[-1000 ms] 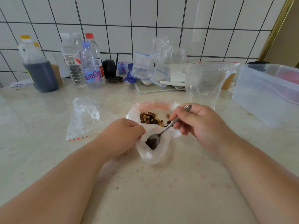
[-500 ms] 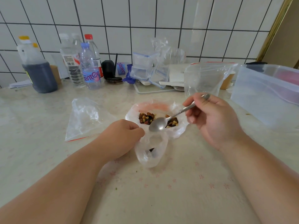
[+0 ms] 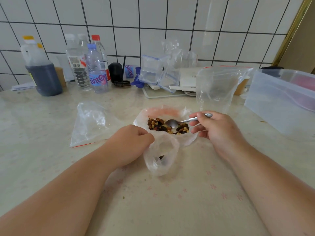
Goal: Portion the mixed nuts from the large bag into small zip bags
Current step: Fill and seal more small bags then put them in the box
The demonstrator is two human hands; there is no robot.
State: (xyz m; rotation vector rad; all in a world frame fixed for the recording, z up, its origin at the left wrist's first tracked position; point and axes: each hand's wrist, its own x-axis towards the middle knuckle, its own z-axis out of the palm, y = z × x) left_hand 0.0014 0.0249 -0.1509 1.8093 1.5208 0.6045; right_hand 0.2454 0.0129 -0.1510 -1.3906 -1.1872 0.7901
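Scooping step: right hand (image 3: 219,132) fingers grasp the spoon (image 3: 172,123) in the mixed nuts (image 3: 158,126), left hand (image 3: 129,143) pinches the small zip bag (image 3: 162,157) mouth; next, a level transfer.

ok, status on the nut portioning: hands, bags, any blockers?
Left hand pinches small clear zip bag open. Right hand holds metal spoon, bowl in large bag's mixed nuts. Nothing blocking.
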